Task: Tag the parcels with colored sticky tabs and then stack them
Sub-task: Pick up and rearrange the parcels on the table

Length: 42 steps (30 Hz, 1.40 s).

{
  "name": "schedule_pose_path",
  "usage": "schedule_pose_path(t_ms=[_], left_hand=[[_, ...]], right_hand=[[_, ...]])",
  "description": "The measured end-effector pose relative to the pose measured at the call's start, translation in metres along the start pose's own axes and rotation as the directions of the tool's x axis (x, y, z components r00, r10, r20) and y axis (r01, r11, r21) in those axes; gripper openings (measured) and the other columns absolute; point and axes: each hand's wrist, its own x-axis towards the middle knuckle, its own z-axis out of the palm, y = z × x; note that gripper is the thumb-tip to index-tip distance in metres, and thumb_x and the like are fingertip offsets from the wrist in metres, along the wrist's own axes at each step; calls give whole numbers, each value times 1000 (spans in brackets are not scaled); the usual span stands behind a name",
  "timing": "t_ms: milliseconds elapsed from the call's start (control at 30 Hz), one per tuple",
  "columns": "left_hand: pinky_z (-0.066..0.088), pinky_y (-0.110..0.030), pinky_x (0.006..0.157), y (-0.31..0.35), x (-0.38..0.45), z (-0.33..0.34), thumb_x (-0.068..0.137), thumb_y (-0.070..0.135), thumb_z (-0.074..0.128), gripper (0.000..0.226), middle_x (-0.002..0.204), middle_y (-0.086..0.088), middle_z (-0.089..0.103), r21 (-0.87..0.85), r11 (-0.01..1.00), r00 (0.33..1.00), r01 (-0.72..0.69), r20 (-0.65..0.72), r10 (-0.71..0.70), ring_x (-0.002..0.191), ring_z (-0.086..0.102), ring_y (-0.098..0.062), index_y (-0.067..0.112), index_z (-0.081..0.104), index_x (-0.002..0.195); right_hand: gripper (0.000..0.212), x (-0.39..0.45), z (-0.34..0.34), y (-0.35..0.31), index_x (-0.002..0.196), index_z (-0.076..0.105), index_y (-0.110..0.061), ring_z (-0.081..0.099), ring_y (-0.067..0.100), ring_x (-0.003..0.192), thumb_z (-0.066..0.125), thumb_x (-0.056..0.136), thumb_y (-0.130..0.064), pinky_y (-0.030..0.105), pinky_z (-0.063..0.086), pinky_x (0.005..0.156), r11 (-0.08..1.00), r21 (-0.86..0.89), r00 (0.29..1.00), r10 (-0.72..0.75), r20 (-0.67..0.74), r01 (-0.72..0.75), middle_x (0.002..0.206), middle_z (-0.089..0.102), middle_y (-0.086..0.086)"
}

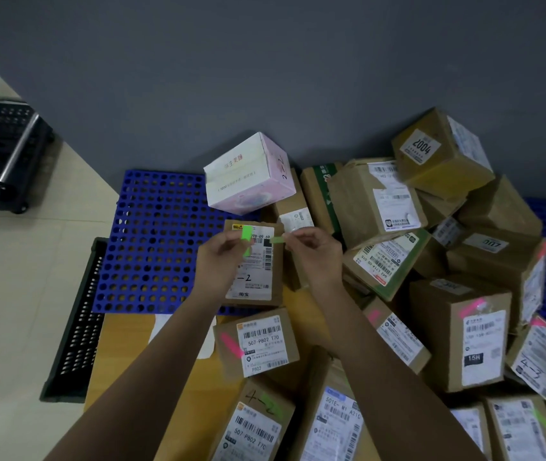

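Peeling: my right hand (311, 252) pinched one green tab (276, 240) off the pad (247, 239) clamped in my left hand (218, 261), both just above the labelled parcel (258, 277), ready for tagging.

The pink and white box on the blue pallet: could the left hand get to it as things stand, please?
Probably not at once: the left hand holds a green tab pad. The pink and white box itself sits uncovered just beyond, with nothing between.

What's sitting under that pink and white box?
The pink and white box rests tilted on a brown parcel and the blue perforated pallet. Its underside contact is hidden.
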Motion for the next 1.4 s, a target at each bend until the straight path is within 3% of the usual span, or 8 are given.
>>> schedule_pose_path(t_ms=[167, 333, 667, 800, 900, 1000, 1200, 1400], left_hand=[[54, -14, 66, -7, 10, 3, 89, 2, 62, 12, 77, 6, 68, -59, 998, 1000, 0, 23, 1, 67, 65, 3, 7, 62, 100], [54, -17, 68, -14, 14, 2, 90, 2, 60, 12, 80, 3, 69, -46, 998, 998, -40, 51, 42, 73, 66, 0, 6, 61, 101], [54, -16, 65, -12, 20, 14, 93, 3, 55, 12, 92, -5, 67, -12, 987, 981, -159, 106, 159, 83, 65, -6, 9, 64, 97], [53, -14, 64, -8, 20, 20, 91, 1, 57, 13, 91, 3, 63, 10, 967, 954, -253, 170, 248, 78, 64, 0, 12, 64, 89], [53, -15, 66, -11, 20, 19, 92, 3, 57, 13, 87, 14, 63, 41, 959, 942, -280, 203, 266, 77, 63, 4, 13, 63, 87], [51, -13, 67, -15, 20, 20, 92, 5, 57, 11, 86, 15, 61, 98, 944, 939, -314, 178, 294, 74, 61, 7, 15, 62, 88], [55, -25, 76, -14, 23, 20, 92, 10, 58, 16, 83, 8, 64, 71, 973, 965, -220, 158, 207, 76, 62, -1, 23, 60, 84], [53, -17, 62, -3, 25, 22, 93, 6, 57, 10, 92, -2, 67, -10, 997, 991, -76, 111, 77, 84, 63, -11, 15, 60, 89]], right_hand=[[22, 16, 20, 0, 102, 70, -18, 68, 10, 83, 75, 81, -19, 26, 56, 74, 1000, 6, 999, 22, -34, -22, 89, 72, -3], [12, 15, 32, 2, 93, 71, -11, 59, -2, 71, 73, 82, -17, 5, 45, 60, 991, -130, 995, -55, -86, 43, 78, 64, -10], [10, 19, 39, 1, 87, 64, -14, 57, 6, 72, 72, 83, -19, 19, 46, 62, 945, -311, 990, -127, -61, 102, 79, 61, -7], [20, 24, 40, 0, 97, 60, -13, 56, 10, 74, 72, 82, -21, 22, 47, 60, 952, -303, 997, -61, -37, 47, 85, 61, -2], [35, 27, 37, 1, 107, 60, -14, 56, 12, 83, 76, 79, -28, 29, 51, 73, 965, -260, 998, 31, -47, -42, 99, 60, 0], [37, 29, 32, -2, 108, 65, -11, 55, 9, 84, 78, 77, -28, 19, 44, 69, 970, -212, 993, 117, -32, -121, 92, 59, -4], [27, 39, 20, -4, 106, 69, -10, 66, 21, 95, 76, 79, -9, 32, 57, 84, 942, 1, 938, 333, 101, -334, 110, 67, 6], [13, 24, 3, -7, 101, 69, -22, 62, 17, 97, 61, 91, -18, 33, 52, 90, 974, -136, 981, 190, 39, -184, 111, 66, 0]])
